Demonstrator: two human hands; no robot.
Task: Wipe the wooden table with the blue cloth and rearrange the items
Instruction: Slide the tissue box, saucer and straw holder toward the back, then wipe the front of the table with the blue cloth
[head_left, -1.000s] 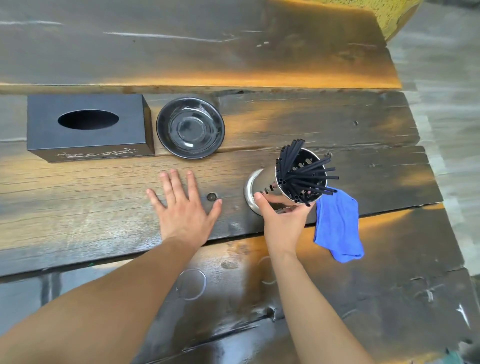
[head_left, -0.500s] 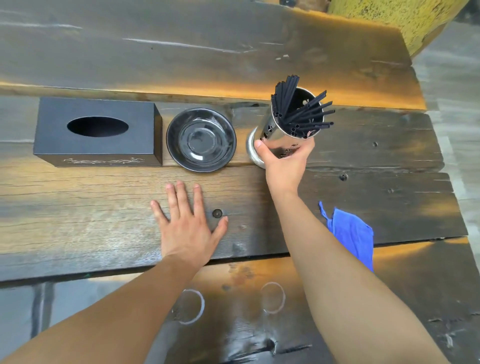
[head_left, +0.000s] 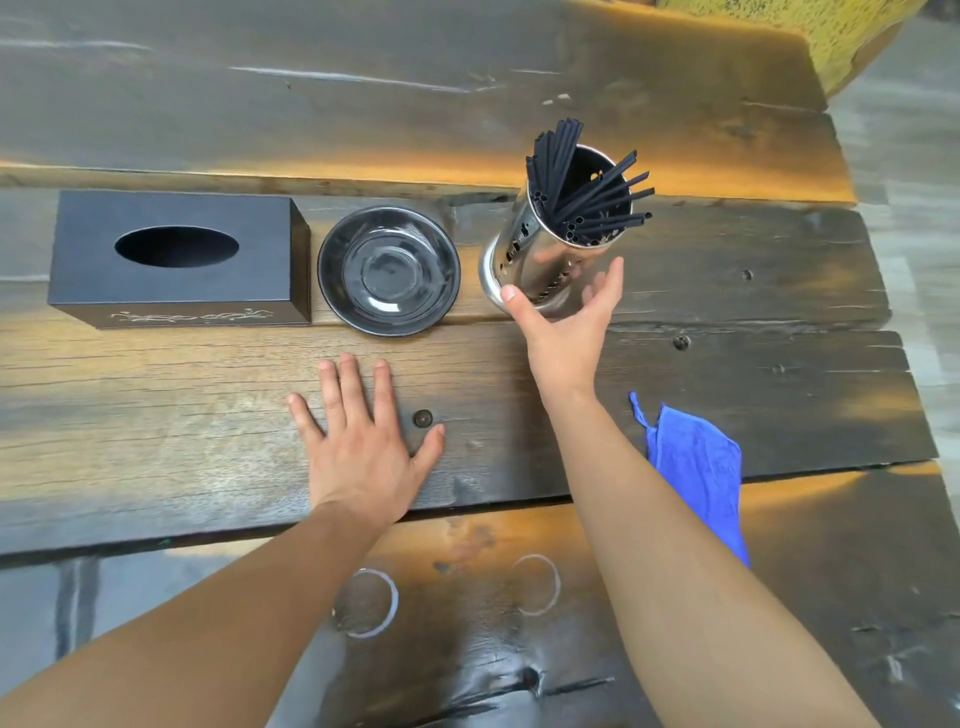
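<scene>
A steel holder full of black straws stands on the wooden table, in a row with a black dish and a black tissue box to its left. My right hand is just in front of the holder, fingers spread, thumb near its base; it no longer wraps the holder. Flat on the planks, palm down, rests my left hand, fingers apart. The blue cloth lies crumpled to the right of my right forearm, partly hidden by it.
A yellow object stands beyond the table's far right corner. The table's right edge runs down past the cloth, with grey floor beyond. White ring marks show on the near plank.
My right hand carried the holder from the near plank beside the cloth up to the row next to the dish, set it down and opened off it. The left hand stayed put.
</scene>
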